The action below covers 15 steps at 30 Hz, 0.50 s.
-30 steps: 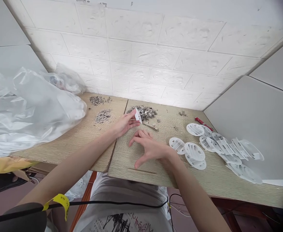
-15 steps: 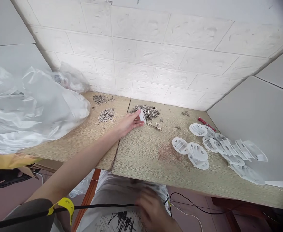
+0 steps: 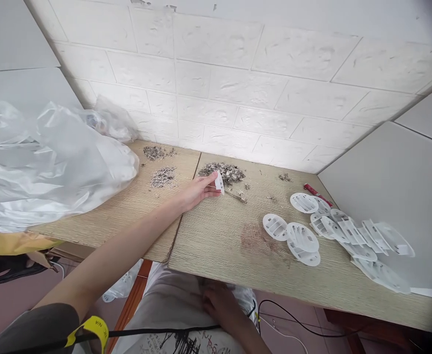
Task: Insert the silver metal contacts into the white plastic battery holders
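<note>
My left hand point(image 3: 198, 192) reaches over the table and pinches a white plastic piece point(image 3: 219, 182) held on edge. It looks like one of the round white plastic covers, but I see it nearly edge-on. Just behind it is a heap of small metal clips point(image 3: 227, 173). A thin metal rod point(image 3: 237, 197) lies beside the piece, pointing right. My right hand point(image 3: 219, 301) is low over my lap, just below the table edge. Its fingers are in shadow, so I cannot make out whether they hold anything.
Round white plastic covers point(image 3: 275, 227) with metal contacts lie on the right, several stacked against the side panel. Behind them is a red tube point(image 3: 317, 193). Two piles of small metal parts point(image 3: 163, 177) sit on the left, near a big clear plastic bag point(image 3: 72, 167). A black cable point(image 3: 164, 330) crosses my lap.
My right hand has moved up and forward in my lap, towards the table edge. The left hand keeps its pinch on the white piece, nearly in place. The view has shifted slightly.
</note>
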Each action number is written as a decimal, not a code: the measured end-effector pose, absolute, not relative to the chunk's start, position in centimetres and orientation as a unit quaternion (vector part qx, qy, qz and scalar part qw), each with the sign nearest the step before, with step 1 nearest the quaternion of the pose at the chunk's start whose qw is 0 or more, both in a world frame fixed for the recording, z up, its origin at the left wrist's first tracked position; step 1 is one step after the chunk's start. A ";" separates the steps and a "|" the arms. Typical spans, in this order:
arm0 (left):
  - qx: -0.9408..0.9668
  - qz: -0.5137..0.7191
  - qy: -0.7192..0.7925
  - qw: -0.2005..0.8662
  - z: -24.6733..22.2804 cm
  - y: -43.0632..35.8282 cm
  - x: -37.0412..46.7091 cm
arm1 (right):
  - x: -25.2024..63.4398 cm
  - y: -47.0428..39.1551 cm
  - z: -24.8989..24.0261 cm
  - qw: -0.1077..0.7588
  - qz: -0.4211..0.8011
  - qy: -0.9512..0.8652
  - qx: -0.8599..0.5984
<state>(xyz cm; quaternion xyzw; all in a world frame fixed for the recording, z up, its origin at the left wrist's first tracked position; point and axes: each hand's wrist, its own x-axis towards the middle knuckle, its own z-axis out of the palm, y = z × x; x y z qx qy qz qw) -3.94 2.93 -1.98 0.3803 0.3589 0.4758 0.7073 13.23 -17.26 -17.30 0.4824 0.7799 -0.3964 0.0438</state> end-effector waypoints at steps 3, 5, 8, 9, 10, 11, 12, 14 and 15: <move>0.386 0.470 0.358 0.708 -2.0 2.9 -4.0 | 13.3 -17.0 -17.6 0.037 -0.406 0.763 0.502; 0.393 0.465 0.355 0.709 -1.9 2.9 -4.0 | 13.1 -16.5 -17.9 0.044 -0.401 0.757 0.514; 0.400 0.464 0.353 0.707 -1.9 2.8 -4.1 | 12.4 -15.8 -17.9 0.086 -0.387 0.763 0.510; 0.399 0.465 0.352 0.708 -1.9 2.8 -4.1 | 12.2 -15.8 -17.6 0.093 -0.380 0.766 0.510; 0.397 0.464 0.352 0.709 -1.8 2.8 -4.1 | 11.9 -15.8 -17.0 0.089 -0.373 0.769 0.511; 0.395 0.464 0.352 0.710 -1.8 2.8 -4.0 | 11.6 -16.0 -16.2 0.075 -0.366 0.772 0.514; 0.394 0.464 0.353 0.711 -1.7 2.7 -4.0 | 11.4 -16.4 -15.2 0.055 -0.362 0.773 0.518; 0.392 0.465 0.355 0.710 -1.5 2.6 -4.0 | 10.9 -17.4 -12.5 0.001 -0.363 0.784 0.504; 0.392 0.465 0.357 0.709 -1.4 2.5 -3.9 | 10.7 -17.8 -11.0 -0.012 -0.377 0.789 0.485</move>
